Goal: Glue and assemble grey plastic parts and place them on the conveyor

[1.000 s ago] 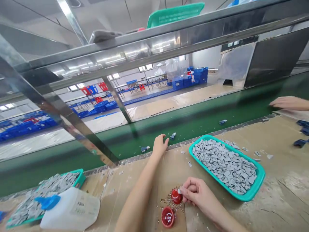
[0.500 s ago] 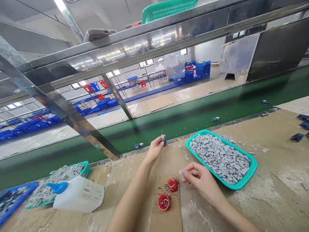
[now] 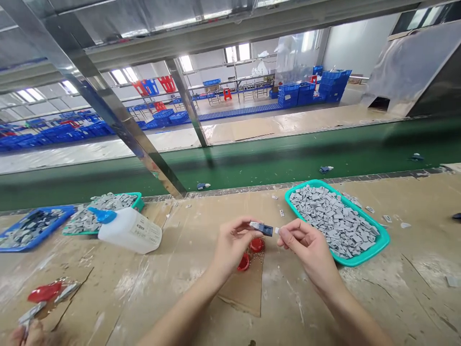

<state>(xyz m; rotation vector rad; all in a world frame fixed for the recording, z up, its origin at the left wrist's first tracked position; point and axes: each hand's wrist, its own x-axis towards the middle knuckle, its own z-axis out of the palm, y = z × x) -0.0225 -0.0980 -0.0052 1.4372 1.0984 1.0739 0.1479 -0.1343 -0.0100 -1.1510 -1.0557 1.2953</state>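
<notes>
My left hand (image 3: 232, 245) pinches a small dark blue and grey plastic part (image 3: 265, 229) between thumb and fingers. Close to its dark end, my right hand (image 3: 306, 245) grips a tiny whitish plastic piece (image 3: 277, 230); I cannot tell if the two touch. Beneath the hands, a red cup (image 3: 257, 245) and a second red cup (image 3: 244, 262) sit on a piece of cardboard (image 3: 241, 293), each partly hidden. Just right of my right hand lies a green tray (image 3: 382, 240) heaped with small grey plastic pieces (image 3: 334, 218).
A white bottle with a blue cap (image 3: 131, 230) lies left, by another green tray (image 3: 139, 202) and a blue tray (image 3: 14, 246). Another person's hand (image 3: 30, 332) holds a grey piece near red material (image 3: 46, 291). Several parts lie on the green belt (image 3: 252, 168) beyond the table.
My left hand has come back from the belt's edge with the dark blue part, toward my right hand. The view has shifted, and another person's hand now shows at lower left.
</notes>
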